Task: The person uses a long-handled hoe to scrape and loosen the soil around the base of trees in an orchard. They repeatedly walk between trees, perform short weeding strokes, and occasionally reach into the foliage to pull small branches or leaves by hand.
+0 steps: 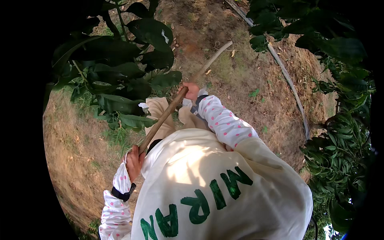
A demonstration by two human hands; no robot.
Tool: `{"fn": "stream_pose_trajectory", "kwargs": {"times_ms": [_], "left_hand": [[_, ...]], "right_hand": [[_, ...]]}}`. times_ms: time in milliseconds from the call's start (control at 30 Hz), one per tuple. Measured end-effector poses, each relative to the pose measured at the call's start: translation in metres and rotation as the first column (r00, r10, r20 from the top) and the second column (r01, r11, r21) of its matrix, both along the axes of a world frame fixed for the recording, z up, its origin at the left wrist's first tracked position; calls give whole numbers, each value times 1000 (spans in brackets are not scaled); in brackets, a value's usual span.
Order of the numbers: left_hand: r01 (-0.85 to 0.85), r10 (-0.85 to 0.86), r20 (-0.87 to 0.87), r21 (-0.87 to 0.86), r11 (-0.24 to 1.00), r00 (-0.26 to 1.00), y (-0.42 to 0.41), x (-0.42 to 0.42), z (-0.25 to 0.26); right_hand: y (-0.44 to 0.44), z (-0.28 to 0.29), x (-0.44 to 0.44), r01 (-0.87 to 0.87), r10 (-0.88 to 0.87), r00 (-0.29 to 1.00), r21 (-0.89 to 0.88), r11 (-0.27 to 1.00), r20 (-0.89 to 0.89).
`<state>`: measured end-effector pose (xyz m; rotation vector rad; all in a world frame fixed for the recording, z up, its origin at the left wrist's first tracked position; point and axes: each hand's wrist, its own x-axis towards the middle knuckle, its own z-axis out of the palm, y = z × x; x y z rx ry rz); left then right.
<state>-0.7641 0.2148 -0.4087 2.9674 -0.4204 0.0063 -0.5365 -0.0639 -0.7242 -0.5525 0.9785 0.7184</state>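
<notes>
A long wooden pole (164, 117) slants across the front of my body, from low left to upper right. Around its near end, beside my hip, the fingers of my left hand (134, 162) are closed. Farther along, in front of my legs, my right hand (191, 90) grips the same pole. Beyond that hand the pole looks paler and slightly bent, and its far tip lies over the bare soil (192, 33). Both sleeves are white with pink dots, with a dark band at each wrist. My pale top bears large green writing.
Dark leafy branches (120, 72) hang close at the upper left, partly over the ground. More foliage (345, 141) stands along the right. A long grey pole (289, 81) lies on the dry ground at the right, with another grey length (240, 11) near the top.
</notes>
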Motion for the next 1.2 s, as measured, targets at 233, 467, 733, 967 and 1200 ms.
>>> {"fn": "stream_pose_trajectory", "kwargs": {"times_ms": [233,467,733,967,1200], "left_hand": [[-320,144,-530,-257,912,836,2,50,-2],[-219,46,-316,-535,816,948,-93,120,-85],[-300,0,-424,-641,706,906,-202,223,-176],[-451,-34,-718,-473,757,695,-92,132,-127],[-80,-4,-233,-351,933,972,-40,67,-8]], "right_hand": [[-24,-32,41,-31,41,996,-121,992,85],[-104,97,139,67,116,909,-414,908,401],[-86,98,121,-55,282,916,-609,791,284],[-31,71,49,-327,443,883,-478,815,151],[-8,58,33,-39,81,968,-173,984,239]]}}
